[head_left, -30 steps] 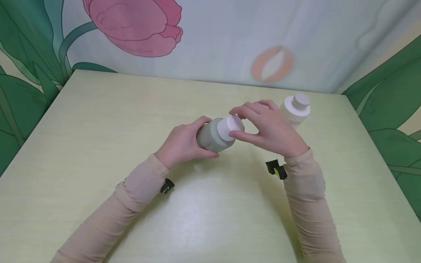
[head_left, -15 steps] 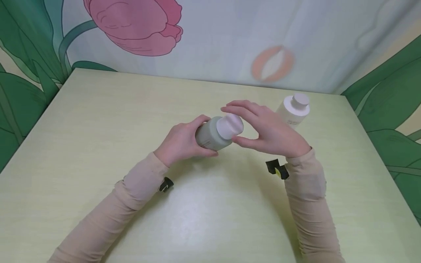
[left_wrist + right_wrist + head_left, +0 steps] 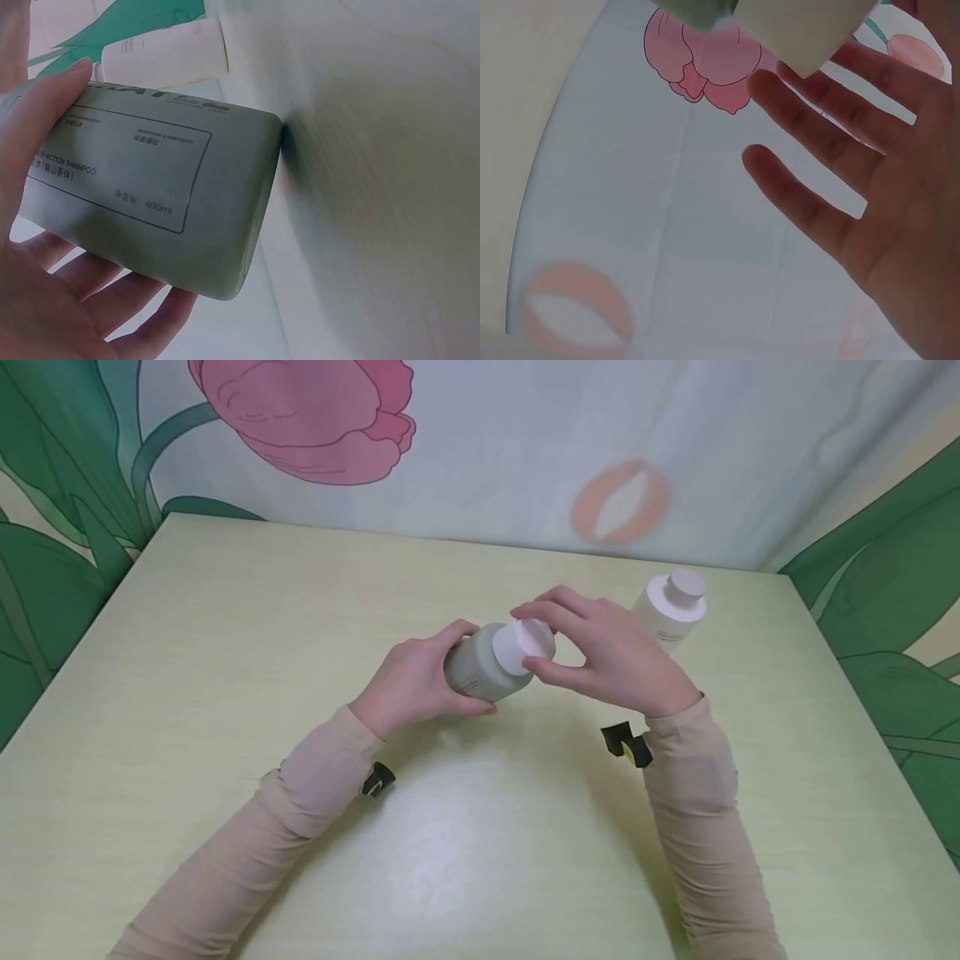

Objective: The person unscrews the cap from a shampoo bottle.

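Note:
My left hand (image 3: 405, 683) grips a grey-green shampoo bottle (image 3: 474, 667) round its body, tilted so its white cap (image 3: 513, 647) points to the upper right. In the left wrist view the bottle's printed label (image 3: 112, 169) faces the camera, and its lower corner is close over the table. My right hand (image 3: 618, 652) pinches the cap between thumb and fingertips in the head view. From the right wrist, the cap (image 3: 802, 30) shows at the top edge, with the lower fingers (image 3: 810, 202) spread apart from it.
A second, white bottle (image 3: 673, 610) with a cap stands behind my right hand at the table's back right, partly covered by it. The pale table (image 3: 300, 602) ends at a curtain (image 3: 495, 460) printed with a pink flower and green leaves.
Half a second ago my right fingers had spread off the cap; now they have come back onto it. The left hand and the bottle have barely moved.

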The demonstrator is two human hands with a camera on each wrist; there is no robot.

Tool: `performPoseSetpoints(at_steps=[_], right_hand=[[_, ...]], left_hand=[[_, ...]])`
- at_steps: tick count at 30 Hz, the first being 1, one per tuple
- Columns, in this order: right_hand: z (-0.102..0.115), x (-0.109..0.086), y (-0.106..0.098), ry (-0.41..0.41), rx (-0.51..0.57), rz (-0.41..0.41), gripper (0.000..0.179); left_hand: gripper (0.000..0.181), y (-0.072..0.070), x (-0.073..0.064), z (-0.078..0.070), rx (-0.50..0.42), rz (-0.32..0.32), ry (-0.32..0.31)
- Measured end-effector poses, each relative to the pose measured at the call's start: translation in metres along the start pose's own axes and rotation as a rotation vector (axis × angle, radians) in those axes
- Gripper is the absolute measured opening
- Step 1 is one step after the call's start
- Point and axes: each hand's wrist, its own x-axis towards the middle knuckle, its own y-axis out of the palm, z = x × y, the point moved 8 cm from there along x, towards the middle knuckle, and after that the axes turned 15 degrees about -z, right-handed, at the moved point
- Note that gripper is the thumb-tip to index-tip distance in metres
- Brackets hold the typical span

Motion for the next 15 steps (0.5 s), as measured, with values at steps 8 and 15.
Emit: performPoseSetpoints(at_steps=[8,15], right_hand=[[0.005,-0.001,-0.001,-0.08,0.126,0.063,0.052],[-0.009,-0.001,-0.003,0.103,0.04,0.041,0.053]], left_hand=[[0.07,-0.001,0.002,-0.001,-0.001,-0.003,0.005],[0.071,0.001,0.001,-0.001,0.008,0.001,-0.004]])
